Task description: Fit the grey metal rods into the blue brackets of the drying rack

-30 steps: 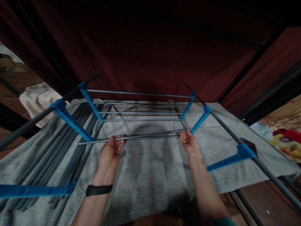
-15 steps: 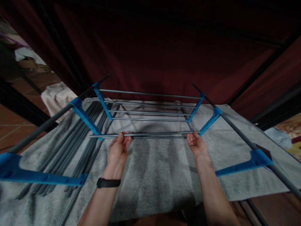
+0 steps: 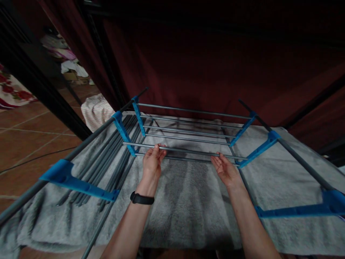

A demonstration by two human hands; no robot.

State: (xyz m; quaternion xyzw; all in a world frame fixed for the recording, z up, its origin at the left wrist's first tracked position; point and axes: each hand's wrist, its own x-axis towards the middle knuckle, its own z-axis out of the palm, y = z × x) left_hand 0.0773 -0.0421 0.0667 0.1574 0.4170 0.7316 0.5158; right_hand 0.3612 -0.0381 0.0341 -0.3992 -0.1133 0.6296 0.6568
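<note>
My left hand [image 3: 153, 163], with a black band on its wrist, pinches a thin grey metal rod [image 3: 188, 150]. Toward the rod's other end, my right hand [image 3: 224, 169] has its thumb and fingers around it, palm partly turned up. The rod's right end lies at a blue plastic bracket [image 3: 257, 149]; its left end sticks out past the left blue bracket [image 3: 124, 133]. Just below it, another rod [image 3: 185, 159] spans these two brackets. Farther back, several rods [image 3: 185, 133] bridge the rear pair of brackets.
Loose grey tubes [image 3: 107, 162] lie in a bundle on the grey blanket [image 3: 188, 201] at left. Long side tubes [image 3: 302, 160] carry the brackets. Nearer me are another left bracket [image 3: 81, 185] and right bracket [image 3: 296, 210]. A dark red curtain [image 3: 188, 64] hangs behind.
The view has turned left, so the rack appears farther right. Both hands stay on the rod, whose right end now reaches past the inner edge of the right bracket.
</note>
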